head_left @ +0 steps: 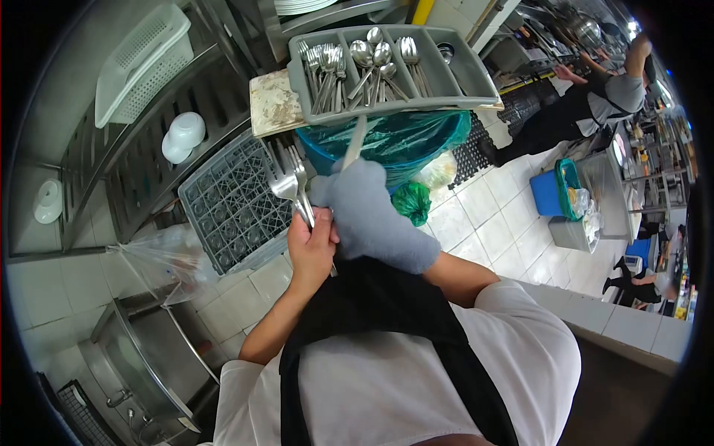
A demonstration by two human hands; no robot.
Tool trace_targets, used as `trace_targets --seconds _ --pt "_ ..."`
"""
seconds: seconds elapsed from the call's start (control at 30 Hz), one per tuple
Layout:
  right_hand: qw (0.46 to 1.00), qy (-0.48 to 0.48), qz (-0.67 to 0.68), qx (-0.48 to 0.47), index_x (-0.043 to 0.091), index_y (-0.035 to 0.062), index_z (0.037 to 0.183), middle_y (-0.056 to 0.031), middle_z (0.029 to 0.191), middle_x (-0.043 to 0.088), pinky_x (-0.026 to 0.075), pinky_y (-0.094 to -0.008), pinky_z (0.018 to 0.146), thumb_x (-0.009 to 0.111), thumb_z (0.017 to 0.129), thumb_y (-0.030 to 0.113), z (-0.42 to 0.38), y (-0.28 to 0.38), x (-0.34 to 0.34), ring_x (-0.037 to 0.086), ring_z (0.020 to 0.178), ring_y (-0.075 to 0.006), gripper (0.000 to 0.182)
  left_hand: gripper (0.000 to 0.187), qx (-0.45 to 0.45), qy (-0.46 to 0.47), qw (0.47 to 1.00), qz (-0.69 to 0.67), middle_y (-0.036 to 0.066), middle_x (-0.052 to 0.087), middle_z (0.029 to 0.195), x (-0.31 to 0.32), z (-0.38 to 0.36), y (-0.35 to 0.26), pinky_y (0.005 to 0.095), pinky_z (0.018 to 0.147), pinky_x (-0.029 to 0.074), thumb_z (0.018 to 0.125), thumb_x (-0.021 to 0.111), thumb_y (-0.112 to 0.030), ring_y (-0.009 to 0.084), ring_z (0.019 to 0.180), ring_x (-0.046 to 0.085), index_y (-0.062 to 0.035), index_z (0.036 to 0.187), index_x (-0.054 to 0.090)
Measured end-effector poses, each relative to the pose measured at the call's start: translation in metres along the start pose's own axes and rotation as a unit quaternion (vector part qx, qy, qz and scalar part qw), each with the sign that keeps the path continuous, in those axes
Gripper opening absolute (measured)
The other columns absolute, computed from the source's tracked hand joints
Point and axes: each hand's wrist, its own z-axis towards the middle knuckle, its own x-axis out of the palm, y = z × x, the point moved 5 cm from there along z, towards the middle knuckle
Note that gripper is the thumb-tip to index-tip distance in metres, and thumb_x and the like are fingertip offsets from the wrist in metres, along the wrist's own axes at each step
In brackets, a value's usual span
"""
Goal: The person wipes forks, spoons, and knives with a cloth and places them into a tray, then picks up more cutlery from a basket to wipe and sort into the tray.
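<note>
Several metal forks (284,178) are bunched in my left hand (312,244), tines pointing up and away from me, with my thumb pressed over the handles. Close against it on the right is my right hand (357,208), wrapped in a grey cloth (383,223) that hides the fingers. A pale, narrow, blade-like piece (358,137) sticks up from the top of the cloth. Beyond both hands sits a grey cutlery tray (465,102), its compartments holding forks (325,68), spoons (374,59), more forks (413,63) and a ladle-like utensil (446,52).
Below the tray stands a blue bin with a green liner (416,137). A grey glass rack (234,197) is at left, near white bowls (184,132) and a white basket (145,67) on a metal rack. Another person (573,111) stands at the right; a green bag (411,202) lies on the floor.
</note>
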Motion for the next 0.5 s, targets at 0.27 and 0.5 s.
trace_targets --seconds 0.27,0.5 --pt "0.979 -0.184 0.082 -0.013 0.069 0.0213 0.066 0.0012 0.061 0.06 0.044 -0.0361 0.057 0.079 0.049 0.022 -0.011 -0.052 -0.022 0.063 0.069 -0.0213 0.02 0.019 -0.078 0.074 0.994 -0.017 0.01 0.062 0.078 0.021 -0.006 0.005 0.0219 0.044 0.045 0.098 0.049 -0.017 0.0108 0.053 0.055 0.0007 0.104 0.05" --pt "0.981 -0.183 0.038 0.05 0.063 0.0176 0.067 -0.0042 0.059 0.057 0.043 -0.0386 0.058 0.077 0.055 0.029 -0.036 -0.052 -0.007 0.06 0.058 -0.0233 0.021 0.018 -0.039 0.075 0.996 0.026 0.005 0.06 0.069 0.038 0.01 0.001 0.0202 0.039 0.033 0.098 0.051 -0.017 0.0045 0.043 0.042 -0.0004 0.094 0.055"
